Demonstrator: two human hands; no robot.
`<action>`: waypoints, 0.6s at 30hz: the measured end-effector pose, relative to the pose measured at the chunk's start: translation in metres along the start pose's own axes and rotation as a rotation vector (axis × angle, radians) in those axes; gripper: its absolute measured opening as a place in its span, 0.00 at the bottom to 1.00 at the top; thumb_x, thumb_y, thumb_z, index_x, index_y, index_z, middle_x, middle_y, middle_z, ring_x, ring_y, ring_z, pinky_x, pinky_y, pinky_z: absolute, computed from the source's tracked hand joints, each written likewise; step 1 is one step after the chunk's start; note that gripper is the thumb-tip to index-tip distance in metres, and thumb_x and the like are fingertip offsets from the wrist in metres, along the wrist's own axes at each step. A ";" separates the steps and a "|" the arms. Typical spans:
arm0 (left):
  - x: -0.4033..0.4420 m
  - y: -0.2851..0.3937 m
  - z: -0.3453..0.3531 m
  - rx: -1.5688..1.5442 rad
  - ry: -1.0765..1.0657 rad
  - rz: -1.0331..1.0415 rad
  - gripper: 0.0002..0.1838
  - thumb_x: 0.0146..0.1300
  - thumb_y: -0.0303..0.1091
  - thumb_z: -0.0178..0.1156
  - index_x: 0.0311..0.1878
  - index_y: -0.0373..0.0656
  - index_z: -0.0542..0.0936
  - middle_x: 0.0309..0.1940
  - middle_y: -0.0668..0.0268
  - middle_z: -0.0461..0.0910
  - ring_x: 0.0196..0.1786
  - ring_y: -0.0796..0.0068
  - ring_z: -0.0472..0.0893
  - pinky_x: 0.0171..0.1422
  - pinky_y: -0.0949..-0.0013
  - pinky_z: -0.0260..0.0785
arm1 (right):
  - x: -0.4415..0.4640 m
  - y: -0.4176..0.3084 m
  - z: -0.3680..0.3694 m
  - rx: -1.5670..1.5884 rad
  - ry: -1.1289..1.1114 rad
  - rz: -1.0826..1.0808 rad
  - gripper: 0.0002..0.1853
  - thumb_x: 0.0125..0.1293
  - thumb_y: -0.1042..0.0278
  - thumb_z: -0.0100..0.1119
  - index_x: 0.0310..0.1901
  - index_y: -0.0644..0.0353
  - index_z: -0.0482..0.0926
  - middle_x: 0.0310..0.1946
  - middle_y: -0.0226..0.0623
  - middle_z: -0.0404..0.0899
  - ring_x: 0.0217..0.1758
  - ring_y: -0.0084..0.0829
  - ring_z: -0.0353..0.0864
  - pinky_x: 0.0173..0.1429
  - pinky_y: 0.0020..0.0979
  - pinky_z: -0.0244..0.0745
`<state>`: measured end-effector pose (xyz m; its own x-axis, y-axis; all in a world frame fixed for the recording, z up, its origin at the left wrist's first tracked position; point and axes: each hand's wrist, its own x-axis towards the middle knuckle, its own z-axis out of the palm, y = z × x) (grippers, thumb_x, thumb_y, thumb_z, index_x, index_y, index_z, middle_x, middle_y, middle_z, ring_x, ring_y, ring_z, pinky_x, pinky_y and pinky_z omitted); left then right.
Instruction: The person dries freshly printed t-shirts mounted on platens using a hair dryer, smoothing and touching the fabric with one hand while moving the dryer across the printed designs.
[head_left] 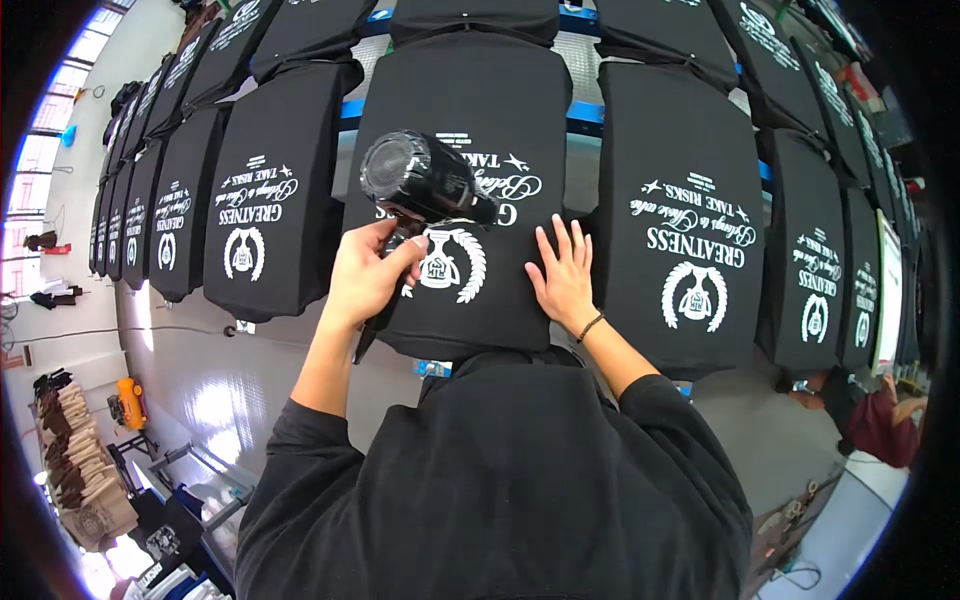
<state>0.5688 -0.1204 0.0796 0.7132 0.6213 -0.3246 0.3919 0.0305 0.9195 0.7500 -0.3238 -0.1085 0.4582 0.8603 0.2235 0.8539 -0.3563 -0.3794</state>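
Tan-and-brown row of cloth garments at eight o'clock; orange rounded tank beside it; maroon-topped person near four o'clock

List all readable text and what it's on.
"GREATNESS": left shirt and right shirt, upside down
"Belongs to Those who": same two shirts
"TAKE RISKS": same two shirts
Fragments "G", "Belong", "TAK": middle shirt, partly hidden by hair dryer
Too small or blurred: tiny lines near "TAKE RISKS", emblem lettering, farthest shirts
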 end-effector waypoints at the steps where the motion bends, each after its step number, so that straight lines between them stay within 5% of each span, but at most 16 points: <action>1: 0.001 0.004 0.010 0.007 -0.015 -0.002 0.08 0.64 0.29 0.61 0.35 0.32 0.79 0.23 0.66 0.80 0.24 0.82 0.77 0.32 0.78 0.68 | 0.000 0.008 -0.002 0.006 0.006 0.008 0.31 0.68 0.56 0.57 0.70 0.56 0.65 0.75 0.47 0.53 0.77 0.57 0.48 0.77 0.57 0.43; 18: -0.004 0.009 0.024 -0.006 0.090 -0.025 0.09 0.64 0.30 0.63 0.39 0.31 0.80 0.22 0.70 0.78 0.24 0.85 0.76 0.29 0.79 0.68 | 0.026 0.016 -0.004 0.046 0.035 -0.066 0.30 0.67 0.55 0.58 0.69 0.56 0.67 0.75 0.47 0.53 0.77 0.57 0.49 0.77 0.57 0.42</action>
<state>0.5829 -0.1415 0.0836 0.6483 0.6878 -0.3265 0.4051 0.0515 0.9128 0.7770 -0.3085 -0.1055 0.4104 0.8678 0.2804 0.8707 -0.2814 -0.4034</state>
